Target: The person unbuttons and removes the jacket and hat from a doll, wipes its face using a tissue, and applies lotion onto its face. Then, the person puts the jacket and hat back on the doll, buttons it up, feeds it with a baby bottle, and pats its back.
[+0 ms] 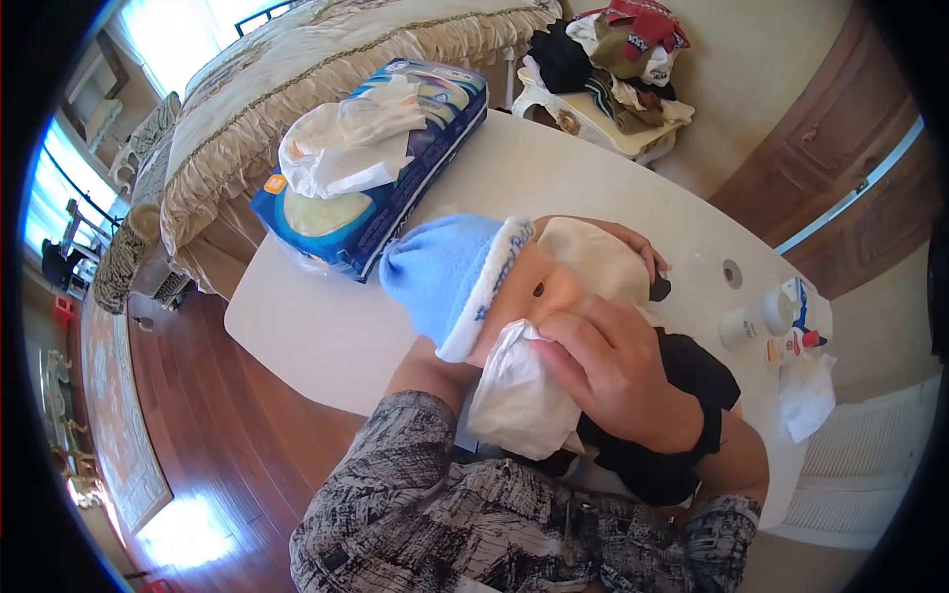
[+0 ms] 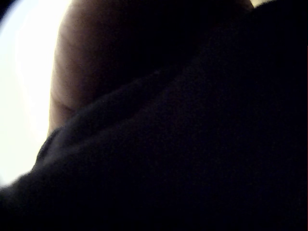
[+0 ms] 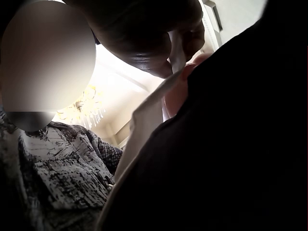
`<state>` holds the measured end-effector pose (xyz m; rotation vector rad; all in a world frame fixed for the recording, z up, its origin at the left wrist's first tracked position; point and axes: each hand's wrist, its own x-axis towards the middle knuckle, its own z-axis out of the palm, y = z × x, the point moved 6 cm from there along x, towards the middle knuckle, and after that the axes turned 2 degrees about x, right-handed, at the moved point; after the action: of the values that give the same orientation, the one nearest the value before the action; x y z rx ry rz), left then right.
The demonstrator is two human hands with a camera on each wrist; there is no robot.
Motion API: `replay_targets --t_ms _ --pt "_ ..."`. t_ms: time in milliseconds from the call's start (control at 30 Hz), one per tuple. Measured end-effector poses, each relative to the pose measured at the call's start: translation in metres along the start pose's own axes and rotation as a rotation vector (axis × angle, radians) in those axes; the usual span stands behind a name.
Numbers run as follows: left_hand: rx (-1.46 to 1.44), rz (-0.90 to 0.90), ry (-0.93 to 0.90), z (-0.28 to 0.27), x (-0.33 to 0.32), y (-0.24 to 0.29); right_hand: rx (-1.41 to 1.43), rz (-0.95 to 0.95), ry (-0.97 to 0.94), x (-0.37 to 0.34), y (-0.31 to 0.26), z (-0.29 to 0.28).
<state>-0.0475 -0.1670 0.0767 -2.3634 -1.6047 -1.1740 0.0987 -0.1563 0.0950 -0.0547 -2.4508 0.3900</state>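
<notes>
A baby doll with a light blue knit hat (image 1: 445, 277) lies across the person's lap, its face turned up to the right. The right hand (image 1: 618, 371) pinches a crumpled white cloth (image 1: 519, 395) close by the doll's face (image 1: 524, 292). In the right wrist view, the thumb and fingers of that hand hold the white cloth (image 3: 149, 108) above dark fabric. The left arm passes beneath the doll's head, and the left hand (image 1: 638, 247) curls round its far side, over a cream garment (image 1: 593, 262). Dark fabric (image 2: 168, 159) fills most of the left wrist view.
On the white table (image 1: 306, 336) lies a blue diaper pack (image 1: 346, 237) with a crumpled white item (image 1: 346, 148) on top. White containers (image 1: 736, 326), a red-capped bottle (image 1: 791, 346) and a white wipe (image 1: 808, 395) are at the right. Behind stand a bed (image 1: 346, 44) and piled clothes (image 1: 618, 64).
</notes>
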Motion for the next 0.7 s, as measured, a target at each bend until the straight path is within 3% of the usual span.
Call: replay_targets --t_ms 400,600,700 --pt "-0.018 -0.015 0.027 0.003 -0.005 0.000 0.128 0.177 0.038 -0.029 0.021 -0.009" --pt "-0.019 -0.014 0.036 0.002 -0.004 0.000 0.045 0.285 0.048 -0.042 0.041 -0.018" --pt "-0.025 -0.009 0.034 0.003 -0.003 0.001 0.037 0.116 0.086 -0.036 0.034 -0.018"
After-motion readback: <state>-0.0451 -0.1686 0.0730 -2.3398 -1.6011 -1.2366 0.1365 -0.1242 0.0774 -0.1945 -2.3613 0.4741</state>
